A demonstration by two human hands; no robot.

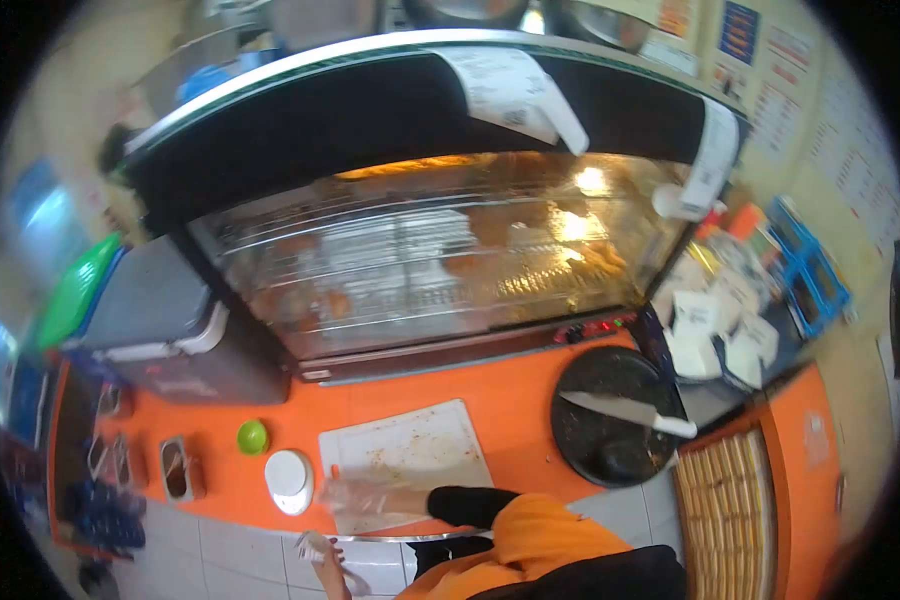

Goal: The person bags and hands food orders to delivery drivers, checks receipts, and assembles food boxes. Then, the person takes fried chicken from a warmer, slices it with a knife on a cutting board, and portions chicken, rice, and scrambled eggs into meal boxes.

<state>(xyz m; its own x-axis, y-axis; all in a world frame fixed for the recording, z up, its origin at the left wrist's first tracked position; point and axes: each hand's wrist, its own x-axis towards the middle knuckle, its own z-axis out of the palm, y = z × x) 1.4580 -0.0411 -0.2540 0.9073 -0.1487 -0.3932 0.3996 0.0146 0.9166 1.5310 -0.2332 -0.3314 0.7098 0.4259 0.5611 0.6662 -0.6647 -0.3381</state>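
My right hand (pixel 358 497), in a clear loose plastic glove, reaches left over the lower left of the white cutting board (pixel 410 445). Its fingers are blurred under the plastic, so their pose is unclear. Brown crumbs and smears mark the board. Lower down, past the counter's front edge, my left hand (pixel 328 560) is closed on a crumpled white piece (pixel 312 545) that looks like paper or thin plastic. A small white kitchen scale (pixel 289 481) stands just left of the gloved hand. Beyond it is a lime green bowl (pixel 253 437).
Behind the orange counter (pixel 520 400) stands a glass-fronted warming cabinet (pixel 440 250) with food on racks. At right, a knife (pixel 625 412) lies across a round black board (pixel 580 440). Metal containers (pixel 181 468) and a grey cooler box (pixel 170 330) are at left; white paper packets (pixel 695 320) at right.
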